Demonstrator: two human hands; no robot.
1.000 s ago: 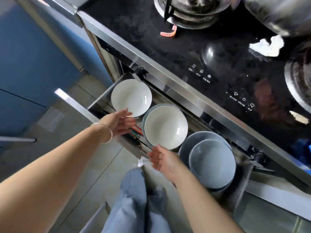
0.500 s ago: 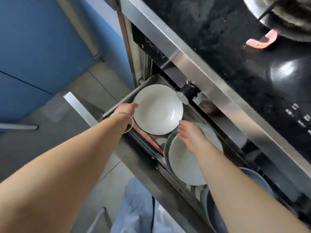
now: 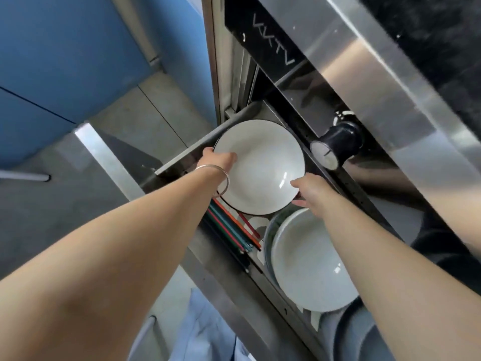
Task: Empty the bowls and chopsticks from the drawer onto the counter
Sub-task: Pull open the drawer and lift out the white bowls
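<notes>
The fingers of the left hand curl over the far-left rim of a round white ceramic bowl with a thin dark edge, thumb lying on the inside of the bowl, while the fingers of the right hand hook under its near-right rim; both hands are closed on the bowl from opposite sides, and whether it has left its seat cannot be told. The bowl sits at the left end of the pulled-out stainless steel drawer, so it lies directly between the two hands, each equally near. Just beside it to the near side lies a bundle of coloured chopsticks, their long axis running along the drawer front, and a second pale bowl with a grey-green outside sits just to the right, under the right forearm. The way out looks to be straight up and toward the person, since the steel front edge of the black tabletop and a dark round knob overhang the drawer's rear. The left drawer wall stands close by the left fingers, leaving little room there.
</notes>
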